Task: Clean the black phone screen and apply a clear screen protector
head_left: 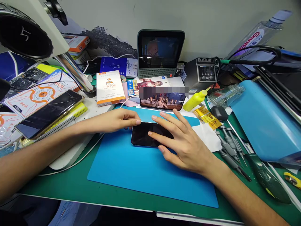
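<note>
A dark-screened phone (pixel 144 133) lies flat on a blue work mat (pixel 145 169) in the middle of the green bench. My left hand (pixel 117 121) rests at the phone's left end, fingers curled together against its edge. My right hand (pixel 181 138) lies over the phone's right half, fingers spread flat, the fingertips pressing on the glass.
Another phone (pixel 162 102) showing a video lies behind, with a yellow squeeze bottle (pixel 195 99) beside it. Screwdrivers (pixel 231 150) lie at the right by a rolled blue mat (pixel 263 122). A cracked phone (pixel 49 113) and boxes pile up left. A small screen (pixel 161 53) stands at the back.
</note>
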A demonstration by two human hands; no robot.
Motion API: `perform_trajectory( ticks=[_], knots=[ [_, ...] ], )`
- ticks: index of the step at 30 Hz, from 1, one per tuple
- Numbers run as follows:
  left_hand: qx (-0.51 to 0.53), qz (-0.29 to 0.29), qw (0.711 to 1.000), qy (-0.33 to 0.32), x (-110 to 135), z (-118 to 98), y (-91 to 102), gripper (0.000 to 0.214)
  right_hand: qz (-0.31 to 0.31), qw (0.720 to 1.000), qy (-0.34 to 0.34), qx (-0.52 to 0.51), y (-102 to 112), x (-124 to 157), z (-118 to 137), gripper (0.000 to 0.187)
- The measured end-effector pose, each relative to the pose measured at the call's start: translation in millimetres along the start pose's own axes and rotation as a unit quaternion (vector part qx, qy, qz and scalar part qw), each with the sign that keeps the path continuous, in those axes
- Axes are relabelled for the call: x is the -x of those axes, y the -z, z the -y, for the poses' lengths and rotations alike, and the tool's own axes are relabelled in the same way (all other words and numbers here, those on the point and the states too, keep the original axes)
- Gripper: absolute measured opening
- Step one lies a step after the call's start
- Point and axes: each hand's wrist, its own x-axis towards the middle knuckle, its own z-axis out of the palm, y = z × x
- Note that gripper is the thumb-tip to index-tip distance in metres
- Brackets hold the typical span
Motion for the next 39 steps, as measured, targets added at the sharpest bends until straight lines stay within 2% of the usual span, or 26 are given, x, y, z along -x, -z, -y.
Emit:
perform_trajectory(
  ticks=[17,28,39],
  knots=[
    [-0.01,-0.005,1.0,-0.001,1.0,-1.0,-1.2,0.04,-0.029,0.999,0.005,0.026,7.0,3.3,-3.2,0.03],
    [-0.006,-0.006,1.0,0.004,3.1,-3.4,-1.1,0.042,-0.063,0.998,-0.005,0.022,11.0,7.0,-9.6,0.027],
    [-0.024,-0.011,1.0,0.007,2.6,-3.3,-1.6,0.045,-0.066,0.998,-0.015,0.004,11.5,11.6,-12.1,0.027]
  ],
)
